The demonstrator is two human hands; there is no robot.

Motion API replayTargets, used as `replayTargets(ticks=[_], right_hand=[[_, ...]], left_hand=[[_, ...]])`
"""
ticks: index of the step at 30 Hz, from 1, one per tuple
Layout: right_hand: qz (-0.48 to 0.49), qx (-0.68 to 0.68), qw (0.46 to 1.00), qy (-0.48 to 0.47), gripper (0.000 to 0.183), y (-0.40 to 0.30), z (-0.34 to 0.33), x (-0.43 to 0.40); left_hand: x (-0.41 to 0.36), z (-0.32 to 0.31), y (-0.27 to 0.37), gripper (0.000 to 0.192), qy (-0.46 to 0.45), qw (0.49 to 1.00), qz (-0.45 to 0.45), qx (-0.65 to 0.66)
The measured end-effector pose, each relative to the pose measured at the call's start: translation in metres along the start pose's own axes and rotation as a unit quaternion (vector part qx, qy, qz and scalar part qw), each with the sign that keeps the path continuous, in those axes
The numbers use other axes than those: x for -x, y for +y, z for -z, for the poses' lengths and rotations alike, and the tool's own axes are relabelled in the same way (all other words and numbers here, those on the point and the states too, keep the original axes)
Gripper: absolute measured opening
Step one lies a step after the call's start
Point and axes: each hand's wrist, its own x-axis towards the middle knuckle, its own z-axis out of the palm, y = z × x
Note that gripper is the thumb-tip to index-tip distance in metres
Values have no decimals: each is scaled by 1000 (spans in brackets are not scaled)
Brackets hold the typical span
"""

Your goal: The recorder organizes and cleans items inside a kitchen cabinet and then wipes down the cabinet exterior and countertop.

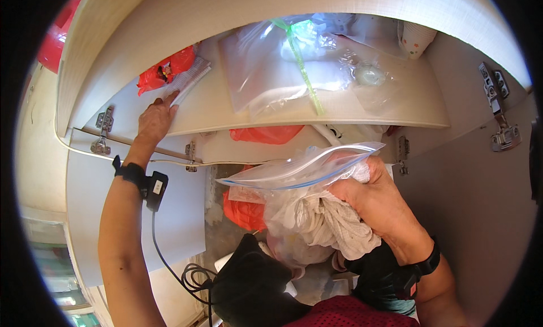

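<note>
My left hand [158,117] reaches onto the upper cabinet shelf at the left. Its fingers touch the near end of a folded sheaf of printed paper [191,78]; whether they pinch it I cannot tell. Against that paper lies a crumpled red plastic bag [180,59] with something dark inside. My right hand [373,199] grips a clear zip-lock bag [292,180] with a blue seal line, together with a bunched off-white cloth [339,227]. The bag's mouth gapes a little, and the cloth hangs below my fingers.
A large clear plastic bag with a green tie strip [302,68] lies on the upper shelf [203,119], with stacked paper cups [418,38] at the right. Metal door hinges [500,106] project at both sides. A white cable [229,162] crosses the cabinet front. Another red bag [244,212] sits low down.
</note>
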Motion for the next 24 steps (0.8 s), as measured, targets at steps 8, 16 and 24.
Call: replayTargets(ticks=[8, 16, 24], right_hand=[[-3, 2, 1000, -24, 25, -3, 3, 2], [19, -2, 999, -27, 25, 0, 5, 0], [18, 3, 1000, -23, 22, 2, 7, -6]], left_hand=[[-53, -30, -35, 59, -20, 1000, 16, -6], [-102, 31, -58, 84, 363, 903, 141, 183], [-110, 32, -41, 82, 199, 938, 98, 266]])
